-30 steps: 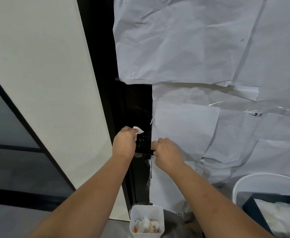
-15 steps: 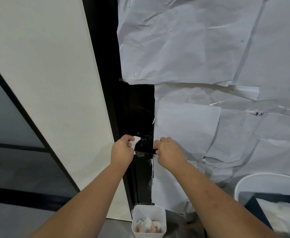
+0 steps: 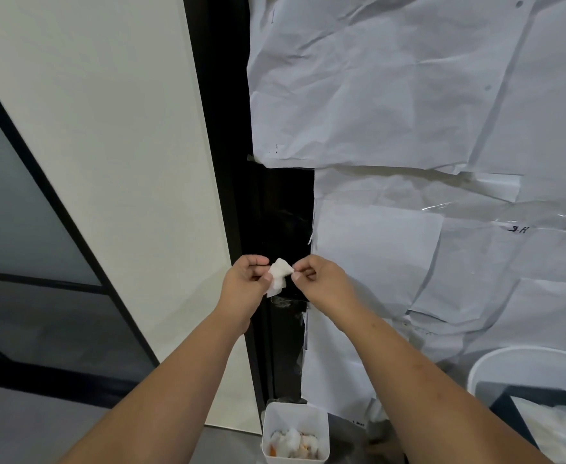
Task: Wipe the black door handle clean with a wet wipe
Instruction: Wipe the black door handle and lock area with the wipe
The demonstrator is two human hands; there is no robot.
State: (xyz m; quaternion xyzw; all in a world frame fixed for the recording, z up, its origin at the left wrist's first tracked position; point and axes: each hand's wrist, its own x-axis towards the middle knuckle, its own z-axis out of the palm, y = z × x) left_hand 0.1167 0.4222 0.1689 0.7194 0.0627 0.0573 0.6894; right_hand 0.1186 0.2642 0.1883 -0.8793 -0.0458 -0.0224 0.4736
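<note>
A crumpled white wet wipe (image 3: 279,275) hangs between both hands in front of the black door strip (image 3: 283,209). My left hand (image 3: 244,285) pinches its left side with curled fingers. My right hand (image 3: 322,279) pinches the wipe's right corner between thumb and forefinger. The black door handle (image 3: 286,300) lies just below the wipe, mostly hidden by the hands; only a shiny smeared part of it shows.
Crumpled white paper sheets (image 3: 409,128) cover the door on the right. A white wall panel (image 3: 107,162) stands to the left. On the floor sit a small white bin (image 3: 295,433) holding used wipes and a large white bucket (image 3: 526,370) at the right.
My right hand has let go of the handle and taken the wipe's right corner. My left hand has lifted the wipe off the handle, and both hands now hold it just above.
</note>
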